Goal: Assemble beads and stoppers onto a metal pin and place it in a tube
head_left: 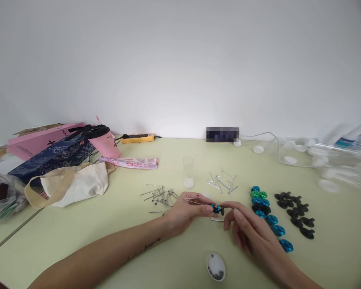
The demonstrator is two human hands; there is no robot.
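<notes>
My left hand (190, 209) is closed, with thumb and fingers pinching a small blue metal part with a black disc-like end (217, 209). Thin metal wires stick out to the left across that hand. Beside the part, my right hand (248, 228) has its fingers apart, its index fingertip at the black end; whether it presses on it I cannot tell. A hex key (217, 219) lies partly hidden beneath the hands. Below them is a small white dish (215, 267) with tiny dark pieces. Several metal rods (159, 195) lie left of my left hand.
Several L-shaped hex keys (224, 182) lie beyond the hands, near a clear tube (188, 170). Blue knobs (271, 220) and black lever pieces (296, 211) sit at right. Clear tubes (343, 150) are behind. A cloth bag (78, 184) and pink cup (105, 142) stand left.
</notes>
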